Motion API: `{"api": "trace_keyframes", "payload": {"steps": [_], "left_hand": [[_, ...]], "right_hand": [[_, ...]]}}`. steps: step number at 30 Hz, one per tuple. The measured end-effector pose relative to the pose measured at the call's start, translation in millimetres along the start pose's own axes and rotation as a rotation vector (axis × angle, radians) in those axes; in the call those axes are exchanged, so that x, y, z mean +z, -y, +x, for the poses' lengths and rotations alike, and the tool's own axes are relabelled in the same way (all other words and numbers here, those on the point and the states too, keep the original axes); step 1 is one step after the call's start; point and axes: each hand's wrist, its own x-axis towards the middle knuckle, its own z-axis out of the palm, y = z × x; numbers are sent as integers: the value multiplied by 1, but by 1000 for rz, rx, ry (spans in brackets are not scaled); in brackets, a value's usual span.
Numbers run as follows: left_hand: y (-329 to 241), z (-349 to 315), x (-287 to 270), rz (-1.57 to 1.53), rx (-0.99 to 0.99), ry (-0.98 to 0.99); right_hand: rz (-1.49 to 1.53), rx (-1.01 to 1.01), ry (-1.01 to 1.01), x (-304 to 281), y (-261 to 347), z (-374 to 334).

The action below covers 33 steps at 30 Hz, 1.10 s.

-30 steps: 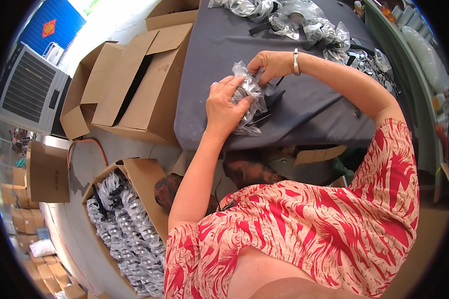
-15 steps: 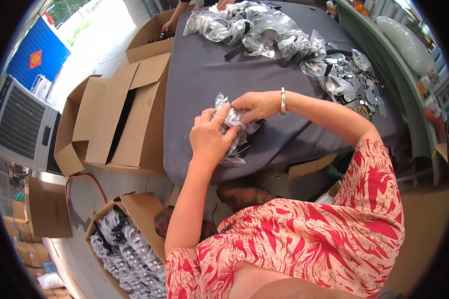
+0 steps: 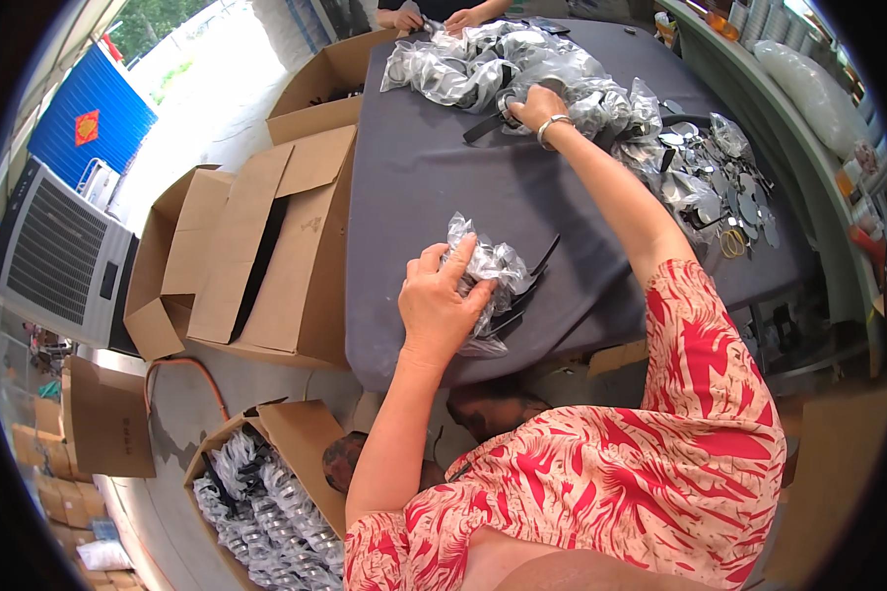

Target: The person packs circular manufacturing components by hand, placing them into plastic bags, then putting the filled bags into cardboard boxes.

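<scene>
On the grey-covered table (image 3: pixel 414 177), my left hand (image 3: pixel 442 300) holds down a clear plastic-wrapped bundle (image 3: pixel 498 264) near the front edge. Black straps stick out from the bundle's right side, and its contents are hard to make out through the plastic. My right hand (image 3: pixel 539 106) reaches to the far pile of plastic-wrapped pieces (image 3: pixel 591 98), its fingers closed on one of them. A black strap (image 3: pixel 483 128) pokes out beside those fingers. Part of what my right hand grips is hidden beneath it.
Loose flat silvery discs (image 3: pixel 744 192) lie at the table's right. A co-worker's hands (image 3: pixel 460 20) handle something at the far edge. Cardboard boxes (image 3: pixel 306 246) stand on the left. An open carton (image 3: pixel 310 433) by my legs contains rows of wrapped pieces. A shelf (image 3: pixel 808 128) runs along the right.
My right hand has left the bundle and moved away to the far pile. My left hand stays on the bundle. The co-worker's hands have come together over the table edge, and the view has shifted slightly.
</scene>
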Motion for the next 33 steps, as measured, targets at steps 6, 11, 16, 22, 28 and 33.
{"api": "trace_keyframes", "payload": {"steps": [6, 11, 16, 22, 28, 33], "left_hand": [[1, -2, 2, -39, 26, -7], [-1, -1, -2, -31, 11, -8], [-6, 3, 3, -50, 11, -2], [2, 0, -1, -14, -21, -47], [-19, -9, 17, -57, 7, -52], [-18, -23, 2, 23, -110, 25]], "right_hand": [[54, -110, -10, 26, -7, 15], [1, -466, -149, 31, 17, 2], [131, -488, 31, 28, 22, -3], [-270, -897, 340, 28, 56, 9], [-672, -1073, 308, 34, -45, 43], [-726, -1075, 221, 62, -12, 27]]}}
